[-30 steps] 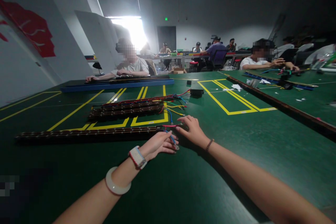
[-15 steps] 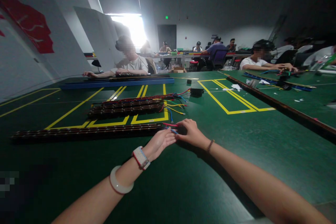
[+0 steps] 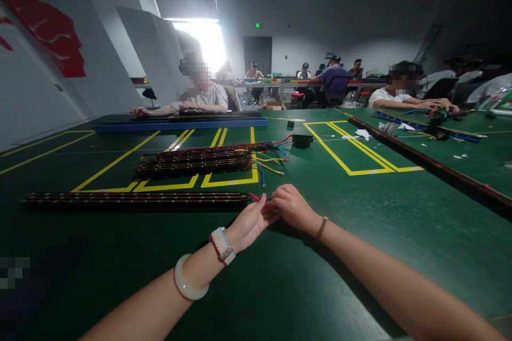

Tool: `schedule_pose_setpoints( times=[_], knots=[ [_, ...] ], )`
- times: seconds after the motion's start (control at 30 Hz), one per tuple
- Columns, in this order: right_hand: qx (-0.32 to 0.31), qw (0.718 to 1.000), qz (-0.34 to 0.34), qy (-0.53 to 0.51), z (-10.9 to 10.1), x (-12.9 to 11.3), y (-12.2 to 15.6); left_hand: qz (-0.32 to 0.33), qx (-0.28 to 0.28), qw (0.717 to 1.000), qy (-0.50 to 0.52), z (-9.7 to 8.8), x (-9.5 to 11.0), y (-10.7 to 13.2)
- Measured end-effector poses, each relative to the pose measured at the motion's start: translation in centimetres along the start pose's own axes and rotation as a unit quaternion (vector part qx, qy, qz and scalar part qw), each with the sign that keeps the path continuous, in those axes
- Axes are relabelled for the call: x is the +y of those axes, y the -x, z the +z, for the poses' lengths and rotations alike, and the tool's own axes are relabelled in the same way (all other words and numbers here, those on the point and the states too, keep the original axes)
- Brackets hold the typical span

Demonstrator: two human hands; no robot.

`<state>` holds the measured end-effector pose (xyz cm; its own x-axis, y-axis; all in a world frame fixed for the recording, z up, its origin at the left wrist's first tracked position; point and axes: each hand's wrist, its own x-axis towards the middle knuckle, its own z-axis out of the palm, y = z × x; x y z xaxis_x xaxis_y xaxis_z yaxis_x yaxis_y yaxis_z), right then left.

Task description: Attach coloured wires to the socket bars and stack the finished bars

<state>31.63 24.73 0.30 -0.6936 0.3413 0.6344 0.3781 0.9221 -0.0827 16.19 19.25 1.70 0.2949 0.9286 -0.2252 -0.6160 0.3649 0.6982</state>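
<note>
Compared with one second ago, both hands have come closer together, at the wire end of the dark bar (image 3: pixel 136 201). Left hand (image 3: pixel 250 224) has its thumb and fingers nearly closed, with the red wire (image 3: pixel 253 197) between them. Right hand (image 3: pixel 295 209) keeps its fingers bent together, tips meeting the left fingers; these tips are partly hidden, so I cannot tell if they pinch something.

The bar lies on the table (image 3: pixel 376 234) at nine o'clock from the hands. Its long axis runs from nine to three o'clock, and the wire end points to three.

At ten o'clock is a bundle of similar bars (image 3: pixel 196 163), and its coloured wires (image 3: pixel 274 160) spread at twelve. Between the right forearm and another long bar (image 3: pixel 432 164), at three o'clock, stretches wide green surface. The table's far edge is at twelve, well apart.
</note>
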Motion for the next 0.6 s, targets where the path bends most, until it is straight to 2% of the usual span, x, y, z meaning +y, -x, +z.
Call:
schedule_pose_setpoints(
  times=[0.1,0.27,0.4,0.6],
  knots=[
    [-0.032,0.999,-0.03,0.015,-0.3,0.0,0.1,0.024,0.012,1.0,0.007,-0.2,-0.3,-0.1],
    [-0.101,0.992,-0.07,0.038,-1.5,-0.2,-0.1,0.027,0.021,0.999,0.002,-0.9,-0.7,-0.4],
    [-0.108,0.989,-0.09,0.049,-2.5,-0.6,-0.4,0.025,0.018,1.0,0.007,-1.1,-0.9,-0.6],
    [-0.092,0.989,-0.011,0.117,-2.4,-0.7,-0.7,0.038,0.027,0.998,0.03,-0.3,-0.6,-0.3]
  ],
)
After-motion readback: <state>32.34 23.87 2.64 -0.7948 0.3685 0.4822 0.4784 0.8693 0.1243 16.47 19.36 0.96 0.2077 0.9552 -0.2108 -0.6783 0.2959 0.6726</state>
